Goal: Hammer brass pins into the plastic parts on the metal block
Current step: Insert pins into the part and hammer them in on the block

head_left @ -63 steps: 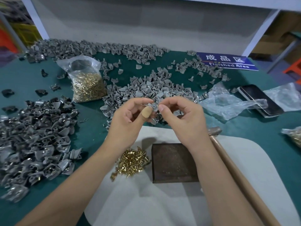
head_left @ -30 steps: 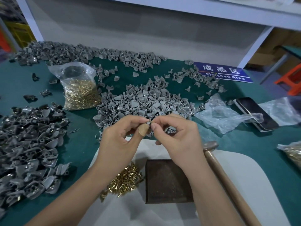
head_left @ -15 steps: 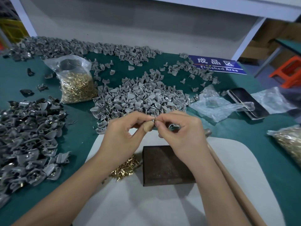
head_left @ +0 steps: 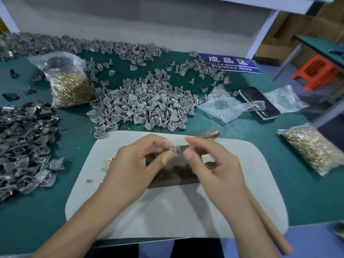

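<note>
We see the left hand (head_left: 130,170) pinching a small grey plastic part (head_left: 172,150) between its bandaged thumb and curled fingers, held just above the far edge of the dark metal block (head_left: 173,175). The right hand (head_left: 214,170) sits close beside the part, its fingers (head_left: 189,155) curled toward it; motion blur keeps us from telling whether they hold a pin or touch the part. The block rests on a white mat (head_left: 167,211) on the green surface (head_left: 307,192). Loose brass pins (head_left: 107,163) lie on the mat just left of the left hand. The hammer (head_left: 268,228) lies on the mat to the right, its head (head_left: 209,134) beyond the right hand. A heap of grey plastic parts (head_left: 141,103) lies beyond the mat, a darker heap (head_left: 24,146) at the left. Two bags of pins stand apart: one (head_left: 68,82) far left, one (head_left: 312,148) right. A phone (head_left: 258,102) lies near crumpled plastic wrap (head_left: 225,107).
</note>
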Action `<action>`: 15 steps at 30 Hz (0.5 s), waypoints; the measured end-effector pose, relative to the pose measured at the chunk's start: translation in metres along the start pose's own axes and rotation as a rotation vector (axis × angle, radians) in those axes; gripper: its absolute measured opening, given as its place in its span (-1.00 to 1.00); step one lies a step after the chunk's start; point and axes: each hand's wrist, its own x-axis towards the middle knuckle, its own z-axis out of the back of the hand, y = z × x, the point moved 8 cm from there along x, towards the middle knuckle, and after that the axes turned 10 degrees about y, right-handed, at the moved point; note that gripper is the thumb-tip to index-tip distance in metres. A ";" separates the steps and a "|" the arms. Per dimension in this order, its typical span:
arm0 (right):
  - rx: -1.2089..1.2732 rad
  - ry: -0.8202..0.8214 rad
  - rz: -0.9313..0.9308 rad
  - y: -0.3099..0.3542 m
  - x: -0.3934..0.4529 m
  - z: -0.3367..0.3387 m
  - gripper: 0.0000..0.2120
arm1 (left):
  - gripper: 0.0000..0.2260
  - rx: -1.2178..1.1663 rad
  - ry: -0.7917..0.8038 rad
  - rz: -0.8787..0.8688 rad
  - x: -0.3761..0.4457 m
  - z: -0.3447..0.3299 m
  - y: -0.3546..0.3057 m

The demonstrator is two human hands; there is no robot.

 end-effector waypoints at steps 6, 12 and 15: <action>-0.764 -0.036 -0.404 -0.062 -0.021 0.062 -0.69 | -0.91 0.266 0.056 0.073 -0.004 0.000 0.003; -0.946 0.117 -0.428 -0.055 -0.012 0.063 -0.73 | -0.87 0.603 0.053 0.021 -0.005 0.008 -0.017; -0.644 0.089 -0.306 -0.034 -0.016 0.074 -0.80 | -0.89 0.632 0.029 0.046 -0.009 0.007 -0.020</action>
